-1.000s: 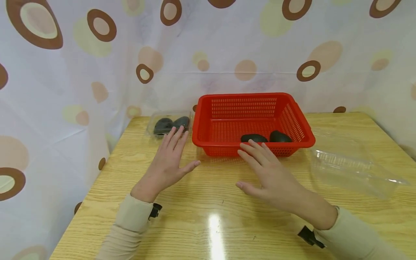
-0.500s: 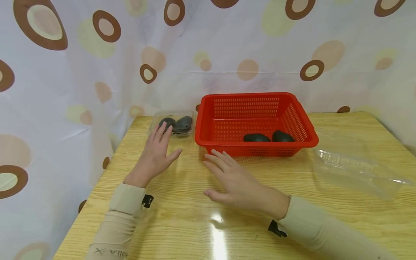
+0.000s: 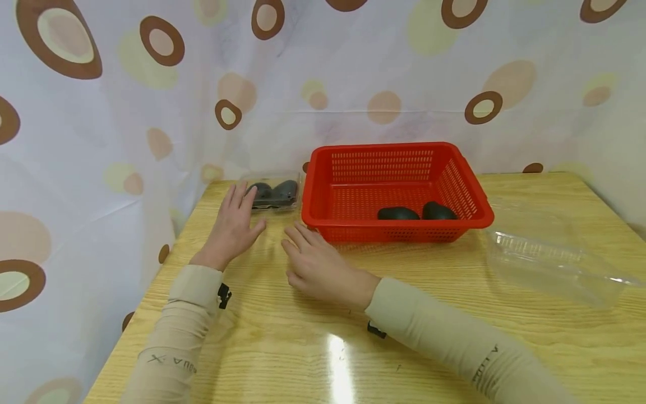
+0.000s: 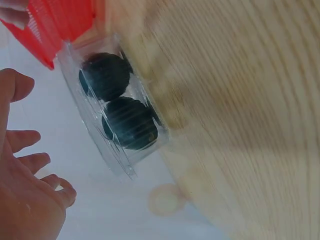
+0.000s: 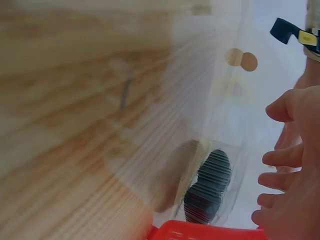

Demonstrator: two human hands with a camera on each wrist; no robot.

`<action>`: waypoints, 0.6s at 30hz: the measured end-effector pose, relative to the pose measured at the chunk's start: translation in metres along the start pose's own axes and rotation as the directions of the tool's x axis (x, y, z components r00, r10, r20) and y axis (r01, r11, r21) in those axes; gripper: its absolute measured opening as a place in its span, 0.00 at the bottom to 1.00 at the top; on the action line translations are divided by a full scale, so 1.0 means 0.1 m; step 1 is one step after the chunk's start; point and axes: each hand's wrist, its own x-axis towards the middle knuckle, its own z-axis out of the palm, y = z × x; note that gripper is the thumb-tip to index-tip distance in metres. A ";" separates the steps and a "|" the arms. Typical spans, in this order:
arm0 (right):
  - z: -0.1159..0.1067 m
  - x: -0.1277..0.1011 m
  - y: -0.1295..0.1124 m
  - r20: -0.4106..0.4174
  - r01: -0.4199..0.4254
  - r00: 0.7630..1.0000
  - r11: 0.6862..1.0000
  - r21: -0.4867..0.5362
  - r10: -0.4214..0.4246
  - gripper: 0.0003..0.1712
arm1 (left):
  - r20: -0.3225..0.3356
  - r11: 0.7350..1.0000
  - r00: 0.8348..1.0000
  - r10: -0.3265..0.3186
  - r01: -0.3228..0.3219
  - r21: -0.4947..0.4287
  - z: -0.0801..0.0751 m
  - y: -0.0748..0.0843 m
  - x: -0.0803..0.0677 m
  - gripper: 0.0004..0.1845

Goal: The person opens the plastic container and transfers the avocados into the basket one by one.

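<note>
A small clear plastic box (image 3: 272, 193) with two dark avocados (image 4: 122, 102) in it sits at the table's far left, beside a red basket (image 3: 398, 163). My left hand (image 3: 233, 224) hovers open just in front of the box, fingertips near its left end, holding nothing. My right hand (image 3: 315, 261) is open too, flat over the table below the basket's left corner, a little short of the box (image 5: 212, 187). Two more dark avocados (image 3: 416, 212) lie inside the basket.
An open clear plastic clamshell (image 3: 550, 264) lies at the right of the wooden table (image 3: 313, 348). A curtain with brown and yellow ovals (image 3: 151, 84) hangs close behind and to the left of the table.
Both hands have moved left and away from me towards the clear box. My right hand has left the basket's front and now lies near its left corner.
</note>
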 end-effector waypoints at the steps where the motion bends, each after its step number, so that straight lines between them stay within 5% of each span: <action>1: 0.02 0.06 -0.01 0.002 -0.005 1.000 1.000 -0.017 0.005 0.32 | 0.000 1.000 1.000 0.004 -0.004 0.005 0.00 -0.02 0.02 0.38; 9: 0.18 0.43 -0.07 -0.011 -0.102 0.995 0.982 -0.160 0.102 0.38 | 0.001 1.000 1.000 0.011 -0.011 0.027 -0.03 -0.07 0.18 0.35; 18: 0.26 0.71 -0.11 0.061 -0.208 0.969 0.923 -0.324 0.240 0.45 | 0.086 0.998 0.996 -0.001 -0.005 0.062 0.03 -0.11 0.23 0.37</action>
